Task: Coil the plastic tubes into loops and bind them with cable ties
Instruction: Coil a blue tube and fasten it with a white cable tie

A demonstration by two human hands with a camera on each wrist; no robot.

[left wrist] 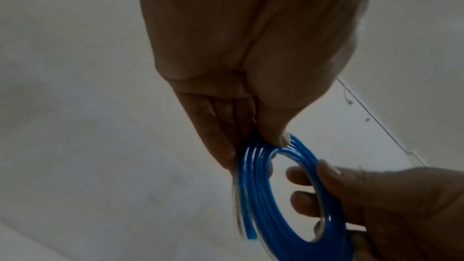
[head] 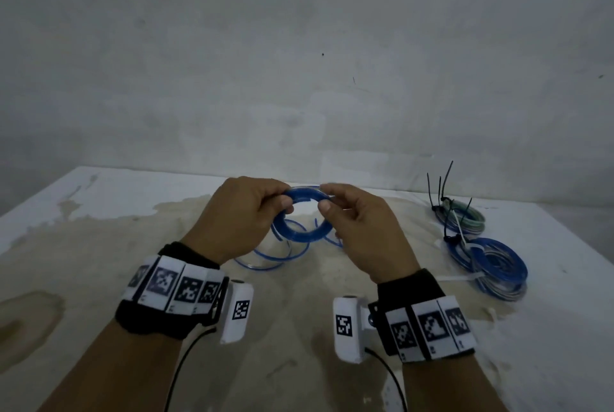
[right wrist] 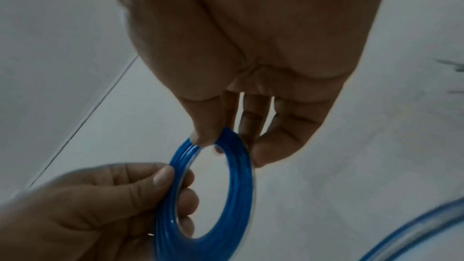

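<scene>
Now, step: coiling; both hands' grip, left hand (head: 244, 217) and right hand (head: 360, 229), pinches the blue tube coil (head: 300, 229).
Next: needs a cable tie.

Stained white table (head: 99, 245), bare grey wall (head: 299, 46), dim light

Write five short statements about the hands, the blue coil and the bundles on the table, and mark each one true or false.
1. Both hands hold the blue coil. True: the left hand and the right hand each pinch it.
2. The coil lies flat on the table. False: it is held above it.
3. Tied bundles lie to the right of the hands. True.
4. A cable tie already binds the held coil. False: none shows on it.
5. Loose blue tube lies on the table under the hands. True.
</scene>
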